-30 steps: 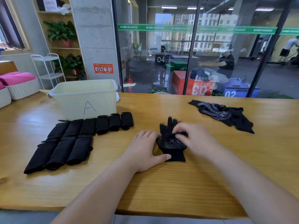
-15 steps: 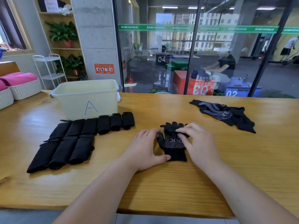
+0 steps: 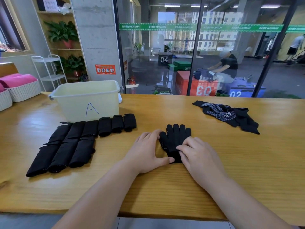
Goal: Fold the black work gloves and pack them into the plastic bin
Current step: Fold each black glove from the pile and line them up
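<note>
Right of the bin (image 3: 74, 103), a glove (image 3: 173, 138) lay flat. The left hand (image 3: 148, 150) touched its side, fingers straight. The right hand (image 3: 198, 156) pressed it, fingers relaxed, gripping nothing.

Bin (image 3: 74, 111): far left on table (image 3: 247, 171), top open, reachable from above.
Folded gloves (image 3: 79, 142): two rows just in front of bin, running toward near edge; block low approach to bin front.
Passage: bare wood strip between folded gloves and left hand (image 3: 145, 152).
Centre: flat glove (image 3: 175, 138) between both hands; right hand (image 3: 199, 156) resting on it.
Right: bare wood between right hand and loose gloves (image 3: 231, 114).
Rear: glass wall (image 3: 165, 71) behind far table edge.
</note>
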The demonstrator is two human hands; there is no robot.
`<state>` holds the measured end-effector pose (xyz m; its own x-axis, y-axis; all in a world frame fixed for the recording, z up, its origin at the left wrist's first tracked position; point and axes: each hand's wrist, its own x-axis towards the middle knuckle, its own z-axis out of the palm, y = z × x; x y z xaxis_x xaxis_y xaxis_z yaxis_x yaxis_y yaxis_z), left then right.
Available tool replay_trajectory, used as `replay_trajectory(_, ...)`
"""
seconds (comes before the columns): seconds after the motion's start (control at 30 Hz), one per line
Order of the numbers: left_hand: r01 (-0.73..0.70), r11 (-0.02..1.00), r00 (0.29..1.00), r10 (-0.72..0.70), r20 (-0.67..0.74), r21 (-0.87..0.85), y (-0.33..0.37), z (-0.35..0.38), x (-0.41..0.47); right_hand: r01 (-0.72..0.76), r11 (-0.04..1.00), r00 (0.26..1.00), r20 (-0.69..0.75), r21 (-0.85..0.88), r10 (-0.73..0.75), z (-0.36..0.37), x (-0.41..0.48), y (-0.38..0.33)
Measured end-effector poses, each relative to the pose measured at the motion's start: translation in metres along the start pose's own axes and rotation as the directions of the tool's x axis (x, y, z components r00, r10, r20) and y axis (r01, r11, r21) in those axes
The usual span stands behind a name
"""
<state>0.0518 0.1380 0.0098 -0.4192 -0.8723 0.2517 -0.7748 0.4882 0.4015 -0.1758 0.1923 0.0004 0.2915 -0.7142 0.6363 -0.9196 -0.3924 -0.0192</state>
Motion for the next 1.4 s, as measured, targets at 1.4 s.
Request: replay_trajectory(1.4,-0.031,0.991,0.999,0.035,-0.027,0.132,-0.005,0.005,0.003,-0.332,0.926,0.912,0.313,0.182,0.265,-0.011,0.002,0.007)
